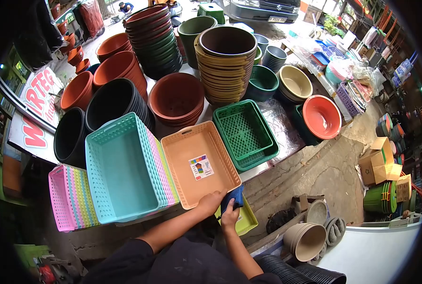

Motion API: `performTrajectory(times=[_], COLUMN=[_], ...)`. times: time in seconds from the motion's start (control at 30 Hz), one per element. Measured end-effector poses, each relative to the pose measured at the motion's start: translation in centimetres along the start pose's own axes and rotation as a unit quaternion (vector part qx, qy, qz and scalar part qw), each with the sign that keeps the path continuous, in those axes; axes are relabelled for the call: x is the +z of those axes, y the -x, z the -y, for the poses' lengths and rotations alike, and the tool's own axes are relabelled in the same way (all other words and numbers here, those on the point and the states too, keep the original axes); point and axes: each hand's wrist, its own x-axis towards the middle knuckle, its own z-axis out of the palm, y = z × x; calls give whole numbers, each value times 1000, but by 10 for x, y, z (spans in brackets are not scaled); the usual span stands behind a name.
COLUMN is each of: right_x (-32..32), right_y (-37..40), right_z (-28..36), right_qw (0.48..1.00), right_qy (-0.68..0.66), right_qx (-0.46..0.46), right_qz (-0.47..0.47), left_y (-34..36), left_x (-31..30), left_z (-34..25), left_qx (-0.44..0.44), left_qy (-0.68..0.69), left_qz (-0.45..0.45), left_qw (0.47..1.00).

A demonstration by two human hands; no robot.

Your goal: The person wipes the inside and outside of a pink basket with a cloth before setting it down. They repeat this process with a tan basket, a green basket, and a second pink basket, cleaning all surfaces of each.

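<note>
The peach rectangular plastic basket with perforated sides [220,182] lies face up at the near edge of the silver-topped table [279,113], its near end next to the person. The left hand [211,202] rests at its near right corner; whether the fingers grip the rim cannot be told. The right hand [230,216], just beside it, is closed around a dark blue cloth [235,197] at that same corner. A yellow-green rectangular basket [247,220] shows partly behind the right hand, below the table edge.

A stack topped by a turquoise perforated basket [123,170] stands close on the left, and nested green mesh baskets [257,162] on the right, leaving little room sideways. Bare concrete floor [315,165] opens beyond the table's right edge.

Inside the peach basket is a white label with a multicoloured design [200,167], its print too small to read. A white sign [44,94] at left shows red letters, including "RTEG". The parked car's plate [277,19] is illegible.
</note>
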Motion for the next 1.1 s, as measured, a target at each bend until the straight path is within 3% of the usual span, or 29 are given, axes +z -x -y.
performTrajectory(times=[0.27, 0.4, 0.47, 0.53, 0.67, 1.1], right_x=[8, 10, 11, 15, 12, -13], right_y=[-27, -48, -57, -63, -70, -56], right_z=[-36, -68, -74, -77, -86, -65], right_qw=[991, 991, 985, 978, 974, 971], right_qy=[133, 134, 171, 206, 227, 227], right_qx=[3, -13, 21, -27, 8, 66], right_qz=[-11, -8, -12, 6, 8, 19], left_y=[-18, -28, -37, -42, -50, -48], left_x=[19, 45, 56, 65, 74, 84], left_z=[19, 39, 48, 56, 62, 59], left_qx=[-20, -35, -40, -48, -79, -13], left_qy=[2, 17, 14, 14, 40, -33], left_qz=[25, 14, 10, 7, 16, -76], left_qw=[999, 999, 999, 999, 996, 996])
